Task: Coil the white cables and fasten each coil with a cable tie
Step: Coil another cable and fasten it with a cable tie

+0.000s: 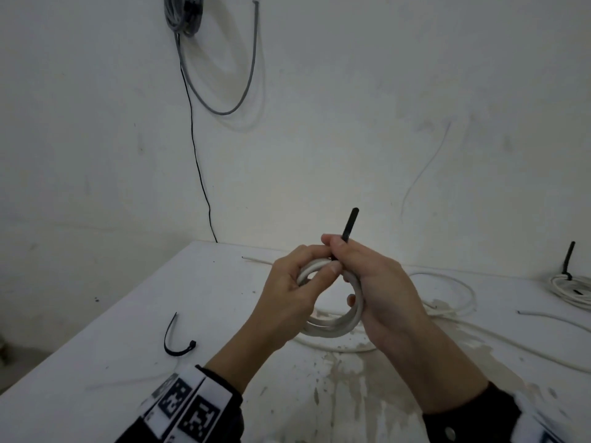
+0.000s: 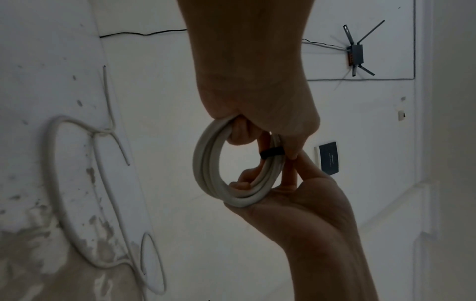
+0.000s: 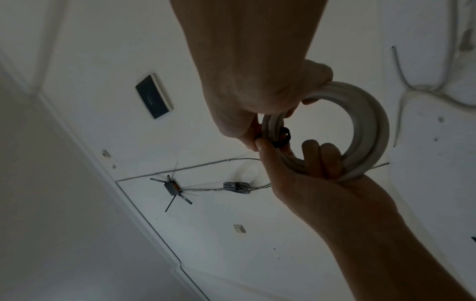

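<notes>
Head view has both hands up over the table (image 1: 134,314), which is a white painted top, scuffed and stained brownish near the front. The coil (image 1: 332,324) is thick smooth white cable wound into a round ring of a few turns, held in the air between the hands. Left hand (image 1: 287,289) has its fingers curled round the ring's top left. Right hand (image 1: 377,282) grips the right side of the ring and pinches the tie (image 1: 350,223), a flat black plastic strip whose tail sticks straight up past the knuckles. In the left wrist view the tie's band is wrapped snug around the coil, just by the thumb. A spare tie (image 1: 174,338) lies bent in a hook shape on the table's left. More loose cable (image 1: 454,302) snakes behind, and a tied coil (image 1: 572,289) sits far right.
</notes>
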`<state>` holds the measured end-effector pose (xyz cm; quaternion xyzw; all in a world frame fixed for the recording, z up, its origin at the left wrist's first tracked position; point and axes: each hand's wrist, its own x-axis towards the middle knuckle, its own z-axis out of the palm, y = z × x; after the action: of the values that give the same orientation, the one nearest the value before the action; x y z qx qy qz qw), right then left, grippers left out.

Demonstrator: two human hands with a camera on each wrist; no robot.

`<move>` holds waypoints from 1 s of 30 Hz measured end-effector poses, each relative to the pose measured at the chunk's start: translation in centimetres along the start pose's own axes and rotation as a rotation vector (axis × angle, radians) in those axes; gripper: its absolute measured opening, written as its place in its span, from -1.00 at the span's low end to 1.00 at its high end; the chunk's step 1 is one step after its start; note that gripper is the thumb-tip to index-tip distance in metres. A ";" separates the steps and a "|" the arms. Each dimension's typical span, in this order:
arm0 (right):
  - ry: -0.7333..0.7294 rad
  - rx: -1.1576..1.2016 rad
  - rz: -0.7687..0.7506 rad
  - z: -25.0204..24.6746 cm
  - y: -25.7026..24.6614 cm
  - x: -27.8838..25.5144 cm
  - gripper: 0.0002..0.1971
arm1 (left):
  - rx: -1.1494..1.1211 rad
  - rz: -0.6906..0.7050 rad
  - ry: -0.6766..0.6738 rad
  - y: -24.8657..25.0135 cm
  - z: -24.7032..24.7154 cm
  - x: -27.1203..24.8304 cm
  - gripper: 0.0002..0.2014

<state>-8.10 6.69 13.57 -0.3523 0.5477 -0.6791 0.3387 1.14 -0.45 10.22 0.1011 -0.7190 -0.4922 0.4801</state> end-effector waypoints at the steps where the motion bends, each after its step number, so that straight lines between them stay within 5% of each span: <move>1: -0.002 -0.002 0.019 0.0 0.0 0.1 -0.85 | -0.046 -0.043 0.012 0.2 0.1 -0.1 -0.83; 13: 0.057 0.148 0.173 -0.2 -0.6 1.3 -0.85 | -0.171 -0.291 0.106 1.0 0.3 1.6 -0.82; 24: 0.236 0.088 -0.295 0.0 0.0 2.2 -0.82 | -0.222 -0.377 0.111 1.1 0.6 0.9 -0.83; 27: 0.246 0.074 -0.271 -0.2 0.4 3.0 -0.83 | -0.191 -0.381 0.138 0.7 0.8 1.2 -0.86; 30: 0.078 -0.071 -0.185 -1.0 0.6 3.5 -0.81 | -0.158 -0.387 0.199 -0.3 0.8 1.6 -0.84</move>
<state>-10.69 4.13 13.19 -0.3862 0.5494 -0.7008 0.2404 -0.37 -1.10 10.88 0.2472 -0.5945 -0.6174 0.4519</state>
